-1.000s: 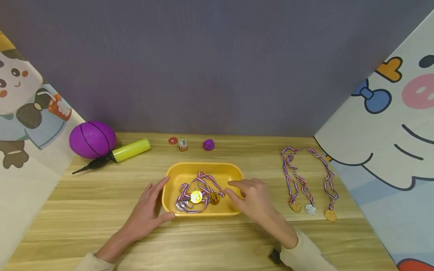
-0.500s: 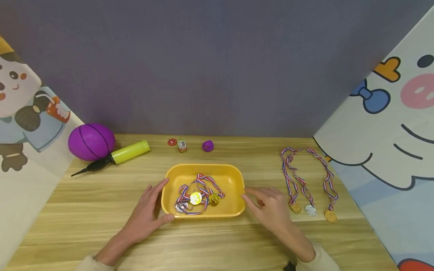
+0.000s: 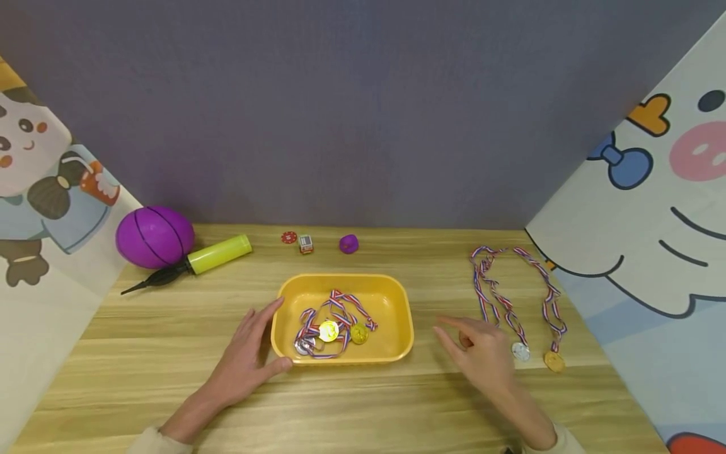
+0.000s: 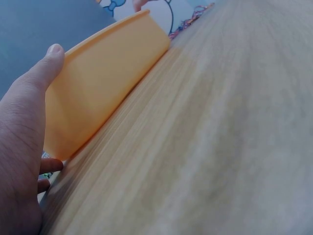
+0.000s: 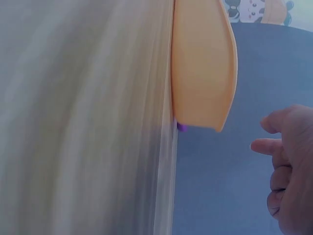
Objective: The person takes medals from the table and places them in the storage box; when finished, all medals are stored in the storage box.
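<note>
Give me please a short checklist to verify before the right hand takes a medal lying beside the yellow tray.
1. Left hand steadies the yellow tray: ok, thumb and fingers lie against its left wall.
2. Right hand free for a grip: ok, fingers relaxed, holding nothing.
3. Medals on the table within view: not ok, two discs show; the hand covers the third.
4. Ribbons untangled: cannot tell, the left two overlap.
5. Space in the tray: ok, medals in the tray sit left of centre, right part bare.
</note>
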Tool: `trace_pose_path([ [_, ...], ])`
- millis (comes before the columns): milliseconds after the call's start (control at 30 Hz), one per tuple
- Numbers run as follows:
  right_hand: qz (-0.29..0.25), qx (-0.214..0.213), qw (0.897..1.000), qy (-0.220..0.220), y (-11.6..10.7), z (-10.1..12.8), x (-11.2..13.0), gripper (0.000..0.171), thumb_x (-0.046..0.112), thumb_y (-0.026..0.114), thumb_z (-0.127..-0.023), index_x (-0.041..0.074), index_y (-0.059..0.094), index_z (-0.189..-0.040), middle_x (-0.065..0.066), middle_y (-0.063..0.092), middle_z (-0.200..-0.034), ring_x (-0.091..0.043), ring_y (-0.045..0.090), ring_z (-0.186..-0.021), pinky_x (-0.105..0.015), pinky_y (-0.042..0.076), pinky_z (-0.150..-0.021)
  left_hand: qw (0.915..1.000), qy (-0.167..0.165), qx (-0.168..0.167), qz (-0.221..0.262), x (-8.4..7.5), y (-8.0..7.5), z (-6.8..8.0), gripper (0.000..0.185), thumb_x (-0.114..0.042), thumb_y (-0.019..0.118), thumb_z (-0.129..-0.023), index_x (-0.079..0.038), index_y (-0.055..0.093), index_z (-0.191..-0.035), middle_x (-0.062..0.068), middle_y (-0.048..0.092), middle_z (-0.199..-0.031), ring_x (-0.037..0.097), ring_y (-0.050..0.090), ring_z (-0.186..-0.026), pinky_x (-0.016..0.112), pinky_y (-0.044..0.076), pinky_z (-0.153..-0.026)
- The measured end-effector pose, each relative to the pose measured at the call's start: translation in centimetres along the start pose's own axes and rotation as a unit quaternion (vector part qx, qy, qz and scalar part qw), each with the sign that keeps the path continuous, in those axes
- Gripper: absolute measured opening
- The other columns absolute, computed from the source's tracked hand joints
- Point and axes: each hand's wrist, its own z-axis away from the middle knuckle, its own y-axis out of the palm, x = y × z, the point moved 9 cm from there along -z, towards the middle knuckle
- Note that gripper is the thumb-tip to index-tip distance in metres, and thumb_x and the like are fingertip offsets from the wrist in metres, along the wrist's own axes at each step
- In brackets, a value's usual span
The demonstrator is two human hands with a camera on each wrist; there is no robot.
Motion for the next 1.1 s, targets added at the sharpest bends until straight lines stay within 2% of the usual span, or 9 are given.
trace_pose_path([
  [167, 0.026, -0.004, 1.000, 0.010, -1.0, 0.4, -1.0, 0.067, 0.066, 0.056, -0.111, 0.010, 0.089, -0.094, 0.019, 0.034, -0.054, 0.009, 0.020, -0.057, -0.014, 0.024, -0.044, 1.0000, 0.002, -0.002, 0.000, 0.0, -0.1, 0.0, 0.109, -0.071, 0.075, -0.095, -0.025, 0.023, -0.178, 0.020, 0.045, -0.172, 0.052, 0.043, -0.155, 0.058, 0.010, -0.139],
  [300, 0.038, 0.012, 0.999, 0.023, -1.3, 0.8, -1.9, 0.071, 0.070, 0.053, -0.109, 0.011, 0.089, -0.093, 0.019, 0.032, -0.055, 0.009, 0.020, -0.057, -0.015, 0.022, -0.044, 1.0000, 0.000, 0.000, -0.002, 0.0, -0.1, 0.0, 0.108, -0.070, 0.076, -0.096, -0.025, 0.023, -0.178, 0.019, 0.044, -0.173, 0.052, 0.042, -0.156, 0.061, 0.011, -0.138],
  [600, 0.034, 0.052, 0.996, 0.065, -2.4, 2.1, -4.0, 0.075, 0.075, 0.052, -0.106, 0.010, 0.088, -0.094, 0.022, 0.030, -0.058, 0.009, 0.020, -0.054, -0.016, 0.023, -0.043, 1.0000, 0.008, -0.001, -0.002, -0.3, -0.1, -0.1, 0.107, -0.073, 0.072, -0.097, -0.024, 0.023, -0.178, 0.017, 0.043, -0.174, 0.050, 0.045, -0.155, 0.051, 0.007, -0.140],
  [833, 0.041, 0.068, 0.993, 0.087, -3.2, 3.3, -5.9, 0.080, 0.080, 0.052, -0.103, 0.009, 0.088, -0.093, 0.024, 0.027, -0.057, 0.012, 0.015, -0.054, -0.014, 0.016, -0.041, 0.9999, 0.010, -0.001, -0.004, -0.2, 0.0, -0.1, 0.108, -0.073, 0.072, -0.097, -0.024, 0.022, -0.178, 0.016, 0.043, -0.174, 0.049, 0.045, -0.155, 0.051, 0.007, -0.140],
  [933, 0.042, 0.079, 0.991, 0.095, -3.5, 3.8, -6.7, 0.063, 0.071, 0.070, -0.100, 0.011, 0.089, -0.094, 0.025, 0.028, -0.057, 0.014, 0.014, -0.054, -0.014, 0.015, -0.041, 1.0000, 0.009, 0.000, -0.004, -0.2, -0.1, -0.1, 0.108, -0.074, 0.071, -0.097, -0.024, 0.023, -0.178, 0.017, 0.044, -0.174, 0.049, 0.045, -0.155, 0.053, 0.008, -0.140],
  [1033, 0.047, 0.094, 0.990, 0.097, -3.8, 4.0, -7.4, 0.034, 0.045, 0.094, -0.088, 0.013, 0.090, -0.094, 0.025, 0.029, -0.057, 0.016, 0.014, -0.055, -0.014, 0.017, -0.041, 1.0000, 0.006, 0.002, -0.004, -0.2, -0.1, -0.2, 0.108, -0.076, 0.069, -0.097, -0.024, 0.022, -0.178, 0.017, 0.043, -0.174, 0.049, 0.044, -0.155, 0.055, 0.008, -0.140],
  [1100, 0.052, 0.106, 0.988, 0.100, -3.9, 4.1, -7.8, 0.025, 0.027, 0.101, -0.077, 0.012, 0.089, -0.094, 0.024, 0.029, -0.056, 0.016, 0.013, -0.055, -0.014, 0.017, -0.042, 1.0000, 0.006, 0.003, -0.003, -0.2, -0.1, -0.4, 0.108, -0.076, 0.069, -0.097, -0.023, 0.022, -0.178, 0.017, 0.042, -0.175, 0.049, 0.044, -0.155, 0.058, 0.009, -0.139],
])
